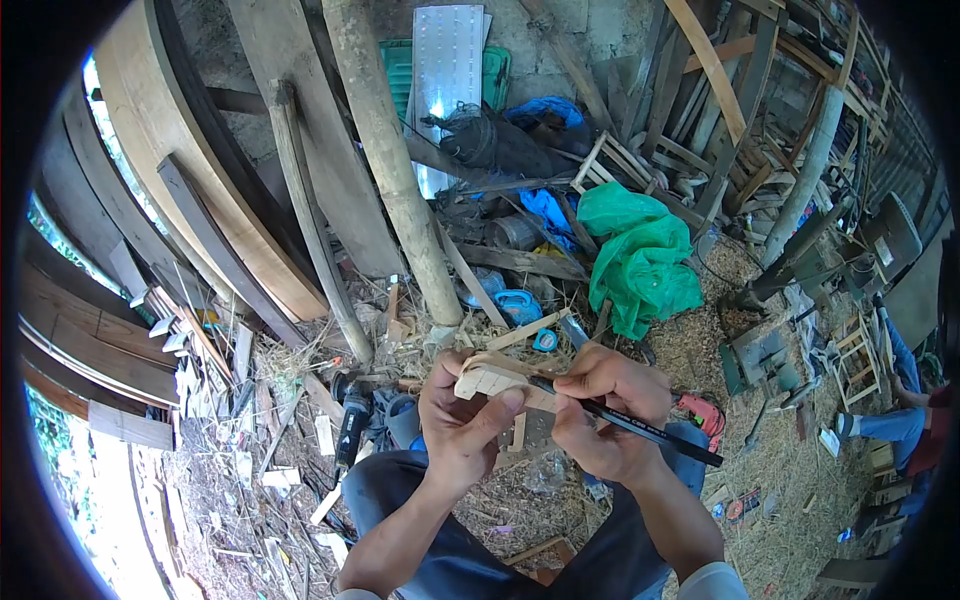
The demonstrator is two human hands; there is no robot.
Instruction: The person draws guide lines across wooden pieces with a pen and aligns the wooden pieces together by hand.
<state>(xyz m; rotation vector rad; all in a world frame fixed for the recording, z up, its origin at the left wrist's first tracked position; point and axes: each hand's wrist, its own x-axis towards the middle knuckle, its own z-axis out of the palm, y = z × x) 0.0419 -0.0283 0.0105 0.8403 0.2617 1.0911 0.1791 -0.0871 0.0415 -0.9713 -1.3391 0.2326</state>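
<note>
My left hand [460, 430] grips a small pale piece of wood [485, 380] with a shaped, rounded end, its thumb pressed along the near side. A black pen [650, 430] is held in my right hand [615, 405], with the tip against or just over the wood. The right fingertips are close to the wood's right end, and whether they touch it I cannot tell. Both hands are together above my lap [430, 510]. Below and left of them lies a black angle grinder [350, 432]. Just beyond the hands is a blue tape measure [545, 340].
A red power tool [700, 418] lies by my right knee. Ahead stand a wooden post [395, 170] and a crumpled green plastic sheet [645, 260]. Long boards [215, 170] lean at the left. Wood scraps and shavings cover the ground. Another person's leg [885, 425] shows at far right.
</note>
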